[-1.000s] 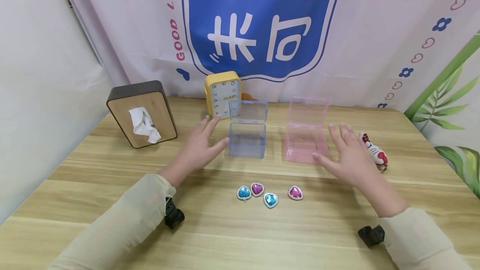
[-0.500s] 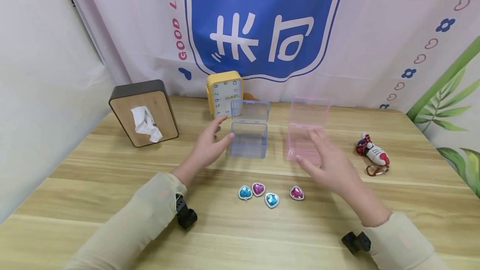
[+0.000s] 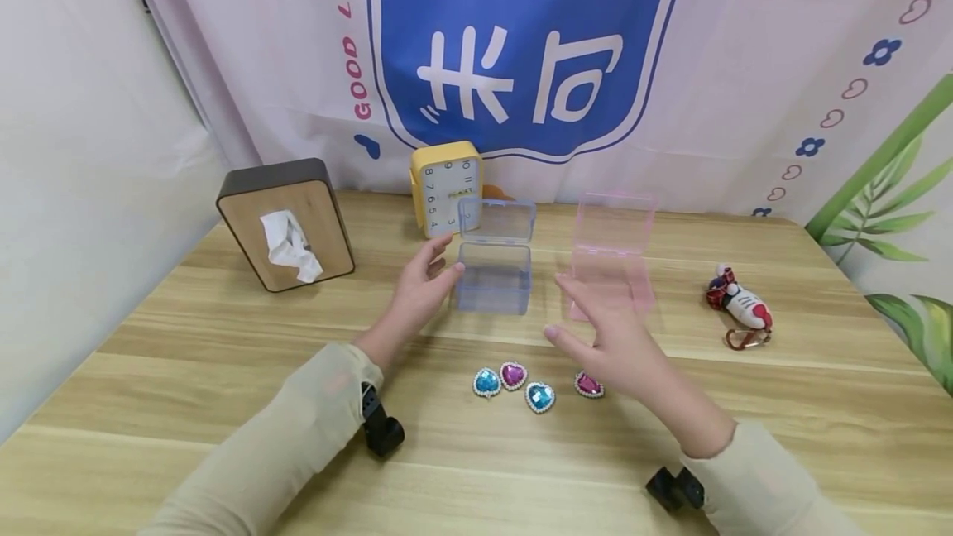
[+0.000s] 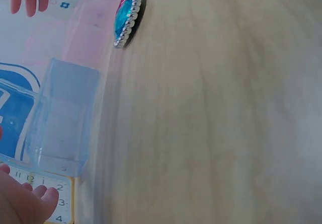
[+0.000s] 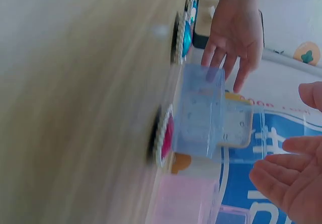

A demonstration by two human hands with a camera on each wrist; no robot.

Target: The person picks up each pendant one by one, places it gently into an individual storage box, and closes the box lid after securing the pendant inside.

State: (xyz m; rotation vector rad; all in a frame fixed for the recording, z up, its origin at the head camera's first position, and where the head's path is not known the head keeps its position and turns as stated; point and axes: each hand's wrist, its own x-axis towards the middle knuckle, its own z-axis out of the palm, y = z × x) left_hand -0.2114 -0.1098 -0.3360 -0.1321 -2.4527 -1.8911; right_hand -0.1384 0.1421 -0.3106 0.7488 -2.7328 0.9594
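Observation:
A clear blue plastic box stands on the table with its lid raised. My left hand is at its left side, thumb and fingertips close to the wall, holding nothing. To its right is a clear pink plastic box, lid also up. My right hand hovers before the pink box, fingers extended toward the blue one, and hides part of the pink front. Nearer lie heart-shaped gems with beaded rims: a blue gem, a purple gem, another blue gem, and a magenta gem partly covered by my right hand.
A tissue box with a wooden front stands at the back left. Behind the blue box is a yellow clock. A plush keychain with a red carabiner lies at the right. A printed curtain hangs along the table's back.
My right hand has moved left, from the pink box's right side across its front, uncovering the keychain. My left hand has shifted slightly right toward the blue box. Boxes and gems stay put.

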